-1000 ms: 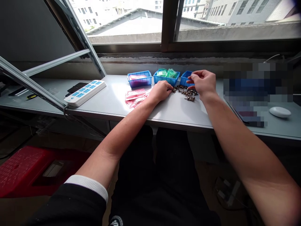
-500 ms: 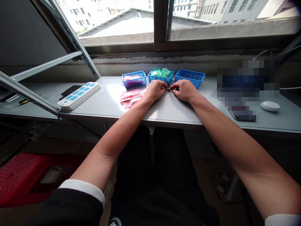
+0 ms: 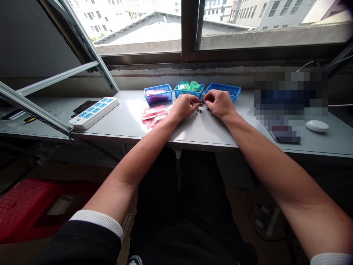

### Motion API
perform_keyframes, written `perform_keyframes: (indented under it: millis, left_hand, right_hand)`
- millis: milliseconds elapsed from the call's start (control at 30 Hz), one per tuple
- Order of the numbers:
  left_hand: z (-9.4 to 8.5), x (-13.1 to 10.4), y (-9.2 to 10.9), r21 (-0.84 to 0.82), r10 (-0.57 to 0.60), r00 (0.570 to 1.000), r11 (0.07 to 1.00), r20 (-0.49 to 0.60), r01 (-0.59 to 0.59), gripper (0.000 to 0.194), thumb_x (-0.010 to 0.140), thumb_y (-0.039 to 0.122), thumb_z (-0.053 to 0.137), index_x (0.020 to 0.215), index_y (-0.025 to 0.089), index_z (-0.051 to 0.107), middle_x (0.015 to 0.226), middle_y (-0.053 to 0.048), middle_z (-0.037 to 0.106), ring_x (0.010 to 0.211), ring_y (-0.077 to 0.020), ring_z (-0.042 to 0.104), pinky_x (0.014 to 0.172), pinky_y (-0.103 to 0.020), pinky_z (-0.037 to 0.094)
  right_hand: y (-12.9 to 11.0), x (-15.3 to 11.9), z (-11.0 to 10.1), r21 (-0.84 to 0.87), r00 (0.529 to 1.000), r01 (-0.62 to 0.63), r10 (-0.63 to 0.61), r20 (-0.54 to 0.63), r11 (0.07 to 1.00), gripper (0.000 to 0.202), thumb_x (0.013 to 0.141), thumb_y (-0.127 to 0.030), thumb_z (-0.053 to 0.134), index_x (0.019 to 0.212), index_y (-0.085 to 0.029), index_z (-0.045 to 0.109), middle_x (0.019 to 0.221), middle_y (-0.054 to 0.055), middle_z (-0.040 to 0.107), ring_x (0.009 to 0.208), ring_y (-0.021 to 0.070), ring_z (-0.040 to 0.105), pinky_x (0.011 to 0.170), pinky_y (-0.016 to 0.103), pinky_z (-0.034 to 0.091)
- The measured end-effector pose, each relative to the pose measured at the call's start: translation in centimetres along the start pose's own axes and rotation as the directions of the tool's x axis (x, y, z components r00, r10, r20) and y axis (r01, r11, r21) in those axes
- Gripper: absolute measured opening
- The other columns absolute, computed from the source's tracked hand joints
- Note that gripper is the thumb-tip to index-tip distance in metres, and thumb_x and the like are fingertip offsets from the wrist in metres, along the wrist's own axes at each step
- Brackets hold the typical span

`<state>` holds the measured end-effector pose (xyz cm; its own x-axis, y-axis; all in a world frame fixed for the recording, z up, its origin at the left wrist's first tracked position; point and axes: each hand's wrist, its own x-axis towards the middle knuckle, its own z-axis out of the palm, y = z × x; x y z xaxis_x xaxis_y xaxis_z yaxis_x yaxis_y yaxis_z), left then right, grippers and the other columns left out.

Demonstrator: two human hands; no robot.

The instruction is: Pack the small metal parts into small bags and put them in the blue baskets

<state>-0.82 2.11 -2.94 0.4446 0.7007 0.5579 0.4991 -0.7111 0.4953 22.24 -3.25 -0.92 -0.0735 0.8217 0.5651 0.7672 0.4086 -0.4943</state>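
Observation:
My left hand (image 3: pixel 184 107) rests over the middle of the desk, its fingertips pinched on small dark metal parts. Facing it, my right hand (image 3: pixel 220 103) has thumb and forefinger closed together at the edge of the same parts; whatever sits in that pinch is too small to name. Between the two hands lie several small dark, shiny metal parts (image 3: pixel 199 109) on the desk top. Pink plastic bags (image 3: pixel 153 112) are spread left of my left hand. Just behind the hands stands a blue bin (image 3: pixel 190 92) with green packets (image 3: pixel 194 86) in it.
Another blue bin (image 3: pixel 159 99) at left holds pink bags, and a third blue bin (image 3: pixel 235 94) is behind my right hand. A white power strip (image 3: pixel 95 112) lies at left beside a metal frame (image 3: pixel 59 76). A white mouse (image 3: pixel 317 126) sits at right.
My hands have drawn slightly apart, the right one shifting right and lifting a little. More of the small metal parts shows between them.

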Motion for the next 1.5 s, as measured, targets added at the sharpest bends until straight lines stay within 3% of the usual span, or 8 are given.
perform_keyframes:
  millis: [267, 367, 533, 633, 800, 1133, 1333, 1500]
  left_hand:
    - [0.9, 0.7, 0.4, -0.275, -0.006, 1.000, 0.961, -0.004, 0.005, 0.047, 0.115, 0.011, 0.075, 0.158, 0.022, 0.093, 0.142, -0.011, 0.100, 0.135, -0.0285, 0.095, 0.125, -0.036, 0.069]
    - [1.1, 1.0, 0.1, -0.357, -0.026, 0.999, 0.934, -0.022, 0.016, 0.038, 0.116, 0.014, 0.077, 0.150, 0.019, 0.094, 0.147, -0.014, 0.098, 0.139, -0.0280, 0.094, 0.123, -0.034, 0.069]
    - [1.0, 1.0, -0.1, -0.477, -0.107, 0.994, 0.873, 0.014, 0.100, 0.026, 0.115, 0.021, 0.079, 0.135, 0.016, 0.095, 0.127, -0.012, 0.100, 0.108, -0.0228, 0.095, 0.099, -0.030, 0.073]
    - [0.7, 0.9, 0.1, -0.470, -0.146, 0.989, 0.873, 0.011, 0.134, 0.021, 0.111, 0.022, 0.084, 0.126, 0.017, 0.096, 0.115, -0.009, 0.099, 0.101, -0.0212, 0.093, 0.095, -0.030, 0.072]
    - [0.3, 0.9, 0.6, -0.431, -0.174, 0.983, 0.893, -0.060, 0.132, 0.020, 0.099, 0.007, 0.087, 0.113, 0.019, 0.094, 0.121, -0.008, 0.099, 0.115, -0.0224, 0.094, 0.110, -0.033, 0.074]
    - [0.5, 0.9, 1.0, -0.536, -0.177, 0.983, 0.836, -0.055, 0.120, 0.041, 0.095, -0.001, 0.087, 0.132, 0.017, 0.088, 0.139, -0.012, 0.097, 0.122, -0.0235, 0.097, 0.113, -0.034, 0.078]
    - [0.8, 0.9, 0.1, -0.538, -0.145, 0.988, 0.838, -0.052, 0.095, 0.044, 0.098, 0.000, 0.082, 0.138, 0.017, 0.087, 0.149, -0.015, 0.095, 0.125, -0.0255, 0.098, 0.113, -0.037, 0.078]
    - [0.7, 1.1, -0.6, -0.434, -0.104, 0.987, 0.900, -0.121, 0.042, 0.033, 0.105, 0.015, 0.090, 0.138, 0.017, 0.088, 0.140, -0.015, 0.097, 0.125, -0.0269, 0.096, 0.110, -0.035, 0.076]
  right_hand:
    - [-2.0, -0.3, 0.0, 0.173, 0.989, 0.033, -0.007, -0.150, 0.984, 0.019, 0.101, -0.015, 0.086, 0.107, -0.032, 0.080, 0.116, 0.007, 0.094, 0.109, 0.0321, 0.090, 0.108, 0.049, 0.076]
    - [-2.0, -0.4, 0.1, 0.184, 0.988, 0.065, -0.038, -0.147, 0.981, 0.019, 0.102, -0.016, 0.084, 0.112, -0.032, 0.082, 0.122, 0.008, 0.093, 0.113, 0.0327, 0.090, 0.111, 0.051, 0.077]
    - [-2.3, -0.5, 0.3, 0.202, 0.993, 0.095, -0.079, -0.089, 0.975, 0.024, 0.099, -0.010, 0.080, 0.113, -0.029, 0.084, 0.126, 0.010, 0.091, 0.119, 0.0341, 0.089, 0.113, 0.054, 0.077]
    - [-2.7, -0.6, 0.2, 0.182, 0.995, 0.088, -0.080, -0.053, 0.979, 0.025, 0.098, -0.008, 0.082, 0.112, -0.029, 0.085, 0.126, 0.010, 0.091, 0.121, 0.0348, 0.089, 0.116, 0.056, 0.077]
    - [-2.7, -0.6, 0.3, 0.144, 0.994, 0.088, -0.079, -0.071, 0.986, 0.021, 0.103, -0.011, 0.078, 0.111, -0.029, 0.086, 0.123, 0.012, 0.092, 0.119, 0.0349, 0.089, 0.112, 0.054, 0.077]
    - [-2.0, -0.5, 0.5, 0.305, 0.996, -0.081, 0.089, -0.012, 0.949, 0.019, 0.102, -0.040, 0.099, 0.111, -0.028, 0.087, 0.115, 0.011, 0.097, 0.108, 0.0356, 0.094, 0.108, 0.056, 0.080]
    - [-1.0, -0.2, 0.9, 0.408, 0.995, -0.099, 0.093, 0.034, 0.907, 0.021, 0.098, -0.025, 0.097, 0.118, -0.024, 0.092, 0.107, 0.010, 0.095, 0.096, 0.0326, 0.092, 0.097, 0.052, 0.079]
    - [-0.9, -0.2, 1.0, 0.350, 0.999, -0.023, 0.033, -0.023, 0.937, 0.025, 0.099, -0.020, 0.086, 0.121, -0.023, 0.099, 0.100, 0.009, 0.093, 0.094, 0.0327, 0.090, 0.102, 0.056, 0.078]
